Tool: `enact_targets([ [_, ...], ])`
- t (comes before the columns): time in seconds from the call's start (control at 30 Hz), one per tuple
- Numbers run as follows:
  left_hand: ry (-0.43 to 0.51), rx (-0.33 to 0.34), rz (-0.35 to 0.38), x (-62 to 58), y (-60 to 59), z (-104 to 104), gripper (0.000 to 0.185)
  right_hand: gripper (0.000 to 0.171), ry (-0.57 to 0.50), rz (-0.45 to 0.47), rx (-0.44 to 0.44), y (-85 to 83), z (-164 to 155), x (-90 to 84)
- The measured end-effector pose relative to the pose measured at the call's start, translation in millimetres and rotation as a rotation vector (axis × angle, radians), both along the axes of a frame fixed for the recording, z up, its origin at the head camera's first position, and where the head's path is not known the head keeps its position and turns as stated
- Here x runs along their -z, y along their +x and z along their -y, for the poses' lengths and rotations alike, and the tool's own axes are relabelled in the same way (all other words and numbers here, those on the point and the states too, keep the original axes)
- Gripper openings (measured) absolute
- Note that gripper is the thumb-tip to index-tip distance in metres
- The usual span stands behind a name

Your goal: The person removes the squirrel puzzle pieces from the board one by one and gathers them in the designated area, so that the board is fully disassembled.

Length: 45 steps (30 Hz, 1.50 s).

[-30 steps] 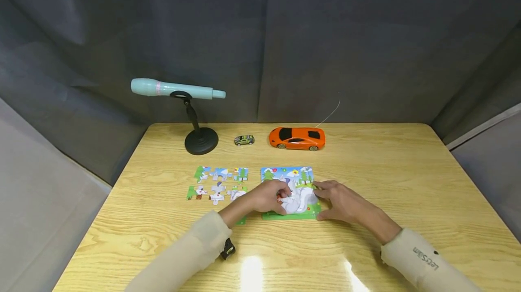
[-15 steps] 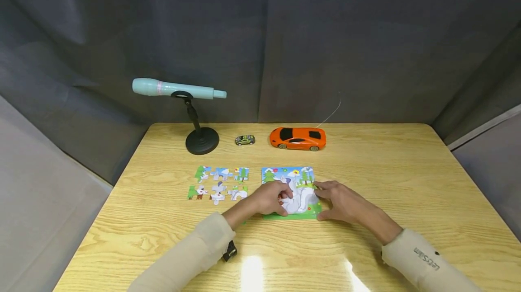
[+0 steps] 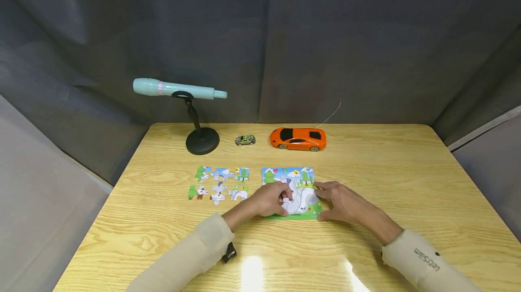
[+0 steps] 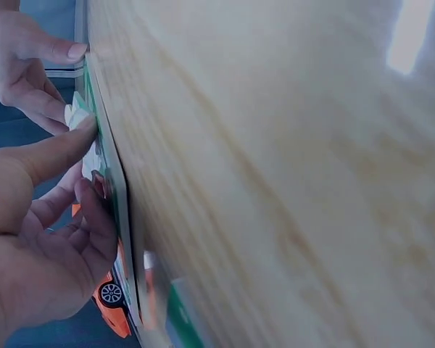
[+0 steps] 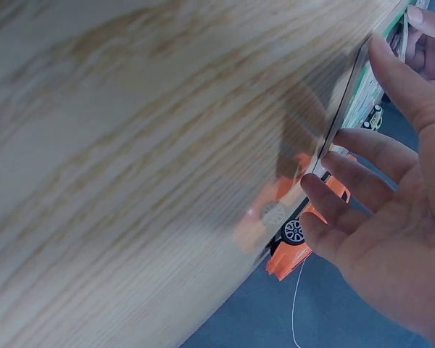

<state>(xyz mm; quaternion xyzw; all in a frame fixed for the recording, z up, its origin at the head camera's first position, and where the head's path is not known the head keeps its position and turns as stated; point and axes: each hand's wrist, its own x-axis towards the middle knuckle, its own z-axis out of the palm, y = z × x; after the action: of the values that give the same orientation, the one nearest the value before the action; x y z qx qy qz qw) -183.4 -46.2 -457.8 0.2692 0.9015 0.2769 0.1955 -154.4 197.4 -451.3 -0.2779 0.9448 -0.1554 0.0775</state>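
The puzzle board [image 3: 291, 195] lies flat on the worktop [image 3: 407, 183], directly under both hands, and judging by the picture on it, much of it is already filled: trees, sky and a pale animal shape show across its surface. The left hand [image 3: 272, 200] rests on the board's left half with its fingers curled, pinching a puzzle piece [image 3: 286, 200] against the surface; whether that piece is fully seated cannot be told from here. The right hand [image 3: 339, 201] lies at the board's right edge, fingers nearly straight and relaxed, fingertips touching the rim as if steadying it, gripping nothing.

What seems left: six loose pieces [image 3: 221, 182] lie in two rows just to the left of the left hand, apart from the board and not yet placed. So the work looks roughly midway, with the piece in hand being fitted and the rest waiting.

Beyond the hands, towards the far edge of the worktop, stand an orange toy car [image 3: 298, 138], a small green toy car [image 3: 245, 140] and a pale blue microphone [image 3: 175, 89] on a black stand [image 3: 202, 140].

The only readable writing is on the right sleeve [image 3: 427, 260], where dark letters appear to spell "LetsSlim"; no print on the board or the toys can be made out.
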Motion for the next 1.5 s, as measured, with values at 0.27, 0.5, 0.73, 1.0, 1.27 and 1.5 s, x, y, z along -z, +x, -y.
enact_targets([
  [0.27, 0.066, 0.004, 0.001, -0.3, -2.5, 3, 0.009, 0.068, 0.006, -0.002, -0.002, -0.6, 0, -0.4],
  [0.5, 0.11, -0.006, 0.02, -2.2, -5.3, 3, 0.003, 0.068, 0.002, -0.013, -0.007, -0.9, 1, -0.4],
  [0.73, 0.196, -0.005, 0.094, -8.0, -9.1, 7, 0.013, 0.069, 0.018, -0.034, -0.025, -1.8, 2, -0.5],
  [1.0, 0.25, 0.028, 0.106, -21.6, -10.3, 24, 0.014, 0.068, 0.033, -0.019, -0.016, -0.7, 2, -1.5],
  [1.27, 0.254, 0.006, 0.077, -27.8, -10.2, 64, 0.016, 0.068, 0.035, -0.024, -0.019, 0.7, 2, -1.9],
  [1.5, 0.251, -0.009, 0.078, -26.1, -10.5, 102, 0.015, 0.066, 0.03, -0.023, -0.019, 0.4, 1, -3.1],
])
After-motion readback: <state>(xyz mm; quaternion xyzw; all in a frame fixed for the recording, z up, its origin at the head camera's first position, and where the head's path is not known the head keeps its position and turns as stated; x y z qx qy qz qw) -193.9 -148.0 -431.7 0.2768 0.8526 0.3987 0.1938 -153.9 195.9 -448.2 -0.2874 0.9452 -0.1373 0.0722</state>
